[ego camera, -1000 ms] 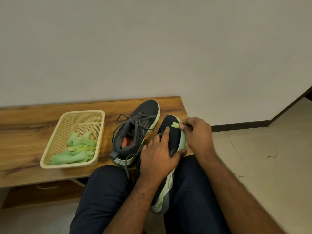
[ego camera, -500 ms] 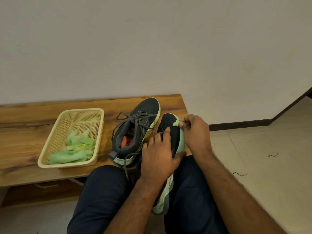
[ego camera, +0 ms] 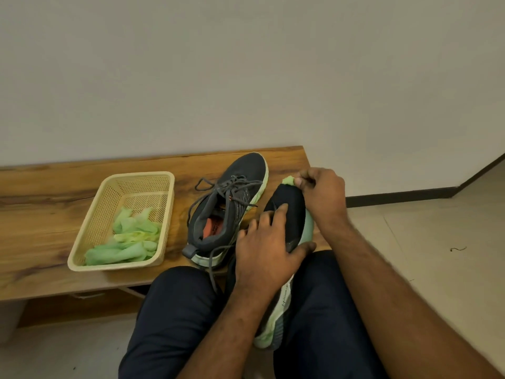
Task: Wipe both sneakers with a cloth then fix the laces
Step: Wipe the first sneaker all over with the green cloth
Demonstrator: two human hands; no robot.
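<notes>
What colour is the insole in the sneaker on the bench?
Orange-red insole, inside the dark grey sneaker on the bench; head view.

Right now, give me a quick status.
Left hand grips lap sneaker. Right hand pinches green cloth at toe. Second sneaker on bench, laces loose.

A line of small dark lettering is running along the pale midsole of the held sneaker [ego camera: 285, 299], just below the left hand [ego camera: 266, 251] whose fingers [ego camera: 276, 214] are wrapping over that shoe. The letters are showing too small and blurred to be read. A dark print is sitting on the orange insole of the other sneaker [ego camera: 229, 206], lying to the left of those fingers, and it is not legible either. No other text, number or sign is showing anywhere in view.
</notes>
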